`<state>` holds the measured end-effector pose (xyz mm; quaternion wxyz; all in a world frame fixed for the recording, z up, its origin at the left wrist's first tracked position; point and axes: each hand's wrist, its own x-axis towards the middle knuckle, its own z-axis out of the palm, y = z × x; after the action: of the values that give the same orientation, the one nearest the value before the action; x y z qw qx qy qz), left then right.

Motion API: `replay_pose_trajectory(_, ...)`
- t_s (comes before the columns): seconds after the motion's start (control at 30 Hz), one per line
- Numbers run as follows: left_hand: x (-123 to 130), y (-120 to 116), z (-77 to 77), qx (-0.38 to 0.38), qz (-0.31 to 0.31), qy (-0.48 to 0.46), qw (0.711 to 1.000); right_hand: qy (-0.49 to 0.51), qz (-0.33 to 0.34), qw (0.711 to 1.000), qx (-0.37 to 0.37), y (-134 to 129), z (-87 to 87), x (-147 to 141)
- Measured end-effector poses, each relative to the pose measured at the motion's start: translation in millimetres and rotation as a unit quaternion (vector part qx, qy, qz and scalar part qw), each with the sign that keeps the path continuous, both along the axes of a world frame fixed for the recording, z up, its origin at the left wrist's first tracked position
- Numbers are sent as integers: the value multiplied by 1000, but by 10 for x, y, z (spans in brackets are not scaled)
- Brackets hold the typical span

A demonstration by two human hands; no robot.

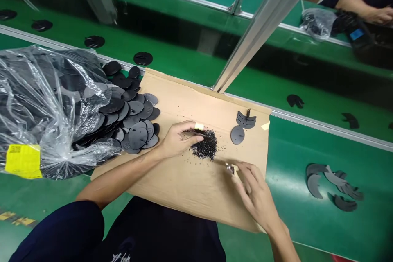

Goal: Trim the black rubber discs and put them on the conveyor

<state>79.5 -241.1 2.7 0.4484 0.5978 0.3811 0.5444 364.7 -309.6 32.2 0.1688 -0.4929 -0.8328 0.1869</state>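
My left hand (pixel 179 138) is closed on a thin dark piece (pixel 193 133), seen nearly edge-on, over a pile of black shavings (pixel 206 147). Yellow tape wraps a finger of that hand. To the right, my right hand (pixel 253 186) grips a small metal tool (pixel 229 168) whose thin tip points at the pile. The tool's exact kind is unclear. Both hands are above a brown cardboard sheet (pixel 172 184). A black disc (pixel 237 134) and a few stacked curved black pieces (pixel 246 120) rest on the cardboard beyond my right hand.
Many black discs (pixel 137 136) spill from a clear plastic bag (pixel 61 131) at left. Dark pieces (pixel 143 58) lie on the green belt (pixel 184 55) behind. A metal post (pixel 260 24) rises at the back edge. Curved pieces (pixel 344 184) lie right; a co-worker's hand (pixel 382 15) shows opposite.
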Motion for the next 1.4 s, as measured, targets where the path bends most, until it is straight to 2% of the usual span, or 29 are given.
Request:
replay_pose_trajectory(0.1,-26,-18,3,32,6,19,999,101,-12,994,-26,217,118,-226)
replay_pose_trajectory(0.17,-33,-28,10,41,3,18,999,123,2,992,-13,368,189,-380)
replay_pose_trajectory(0.3,-38,-41,28,46,-6,10,999,77,55,995,42,585,286,-569)
replay_pose_trajectory(0.43,-49,-45,37,50,-11,2,999,45,86,992,80,673,313,-595)
replay_pose_trajectory(0.67,-74,-47,24,20,-33,0,999,42,127,988,82,733,367,-571)
replay_pose_trajectory(0.9,-86,-55,-34,-11,-42,9,999,60,116,990,56,748,345,-537)
replay_pose_trajectory(1.0,-94,-57,-35,8,-42,42,998,66,91,992,54,729,291,-500)
replay_pose_trajectory(1.1,-79,-59,-5,68,-56,96,992,9,75,993,88,707,285,-458)
replay_pose_trajectory(1.2,-35,-59,24,125,-87,170,974,-53,92,988,115,670,335,-405)
replay_pose_trajectory(1.3,3,-55,21,163,-75,212,961,-64,84,989,100,609,381,-321)
replay_pose_trajectory(1.4,14,-60,-6,165,-45,201,965,-14,44,998,52,534,350,-258)
